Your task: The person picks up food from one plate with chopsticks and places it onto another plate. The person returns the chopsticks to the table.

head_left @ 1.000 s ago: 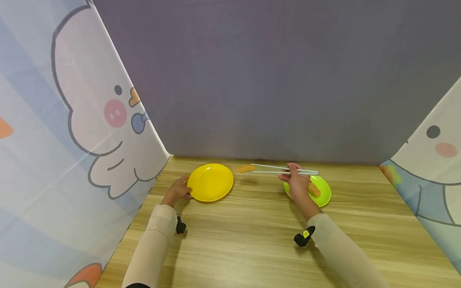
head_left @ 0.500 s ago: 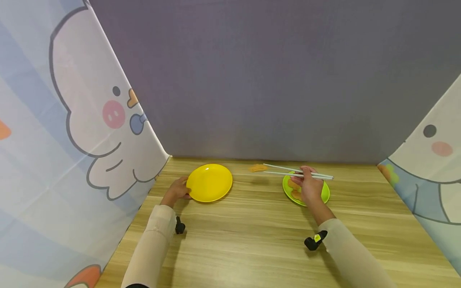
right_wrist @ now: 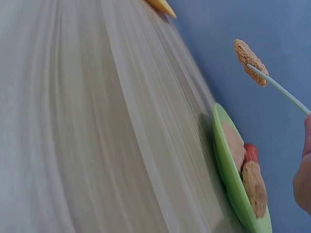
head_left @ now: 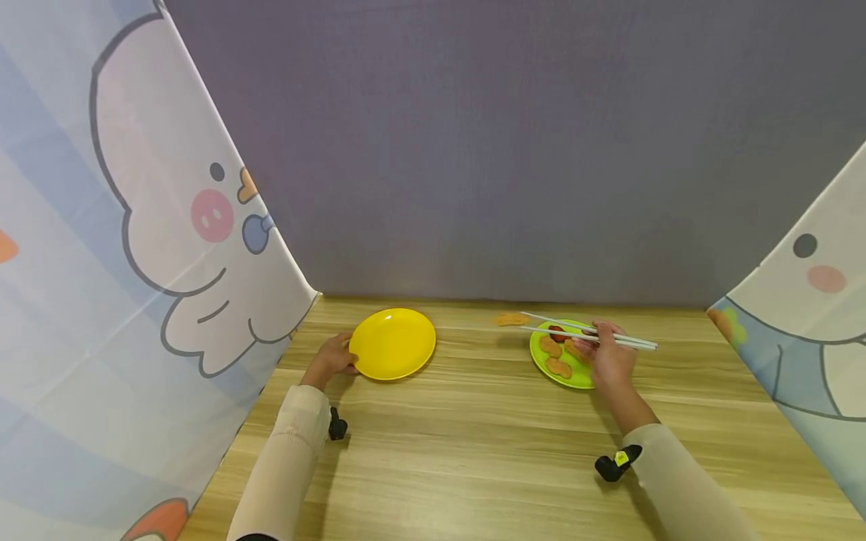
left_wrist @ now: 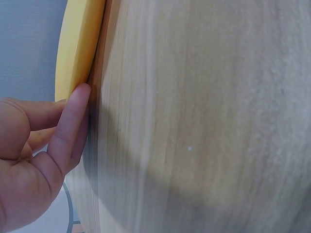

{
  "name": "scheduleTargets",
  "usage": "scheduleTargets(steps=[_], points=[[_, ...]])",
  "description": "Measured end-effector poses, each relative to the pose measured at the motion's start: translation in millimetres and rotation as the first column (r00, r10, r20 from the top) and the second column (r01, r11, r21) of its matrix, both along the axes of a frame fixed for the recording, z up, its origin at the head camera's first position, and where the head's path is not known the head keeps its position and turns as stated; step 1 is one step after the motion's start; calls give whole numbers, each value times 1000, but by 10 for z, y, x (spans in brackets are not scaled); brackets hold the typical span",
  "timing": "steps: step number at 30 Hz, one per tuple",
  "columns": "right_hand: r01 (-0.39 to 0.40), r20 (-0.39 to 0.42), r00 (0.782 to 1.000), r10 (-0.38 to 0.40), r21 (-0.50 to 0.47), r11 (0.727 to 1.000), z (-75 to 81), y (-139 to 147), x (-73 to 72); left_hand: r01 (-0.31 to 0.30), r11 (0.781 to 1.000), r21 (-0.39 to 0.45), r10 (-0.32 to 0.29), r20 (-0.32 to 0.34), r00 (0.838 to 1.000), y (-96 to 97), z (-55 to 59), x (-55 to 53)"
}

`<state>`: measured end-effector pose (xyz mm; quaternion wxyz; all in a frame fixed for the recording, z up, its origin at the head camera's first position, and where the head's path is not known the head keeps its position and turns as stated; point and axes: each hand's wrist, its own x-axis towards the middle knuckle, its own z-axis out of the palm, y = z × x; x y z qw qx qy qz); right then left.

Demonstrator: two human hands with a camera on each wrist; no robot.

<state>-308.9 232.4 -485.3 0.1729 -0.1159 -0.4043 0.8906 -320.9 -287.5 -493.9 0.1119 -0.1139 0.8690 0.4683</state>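
My left hand (head_left: 335, 355) pinches the left rim of a yellow plate (head_left: 392, 344); in the left wrist view thumb and fingers meet at the edge of the plate (left_wrist: 80, 43). My right hand (head_left: 613, 356) grips a pair of pale chopsticks (head_left: 575, 333), which point left. Between their tips is a breaded nugget (head_left: 512, 319), held up in the air in the right wrist view, where the nugget (right_wrist: 250, 62) shows a crumbed surface. Under the chopsticks sits a green plate (head_left: 575, 383) bearing several nuggets (head_left: 558, 367) and a small red piece (head_left: 558, 333), with its right side hidden by the hand.
The wooden table (head_left: 433, 451) runs back to a grey wall (head_left: 473, 150). Cartoon-printed cloths stand at the left (head_left: 162, 188) and right (head_left: 832, 330). Bare tabletop separates the two plates.
My right hand has moved right with the chopsticks and nugget, from near the yellow plate to beside the green one, uncovering more of its food. The left hand stays on the yellow plate.
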Motion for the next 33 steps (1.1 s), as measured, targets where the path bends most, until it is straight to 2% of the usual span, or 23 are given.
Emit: scheduleTargets(steps=[11, 21, 26, 33], points=[[109, 37, 994, -107, -76, 991, -73, 312, 123, 3, 1000, -14, -3, 1, 1000, 2, 5, -1], [158, -16, 986, -163, -182, 971, -137, 574, 250, -4, 1000, 13, 4, 1, 1000, -10, -17, -15], [200, -6, 979, -203, -150, 968, -159, 672, 286, 3, 1000, 15, -3, 0, 1000, -1, -12, -15], [285, 10, 958, -287, -142, 948, -211, 789, 327, 4, 999, 33, -4, -2, 1000, -4, 0, -12]])
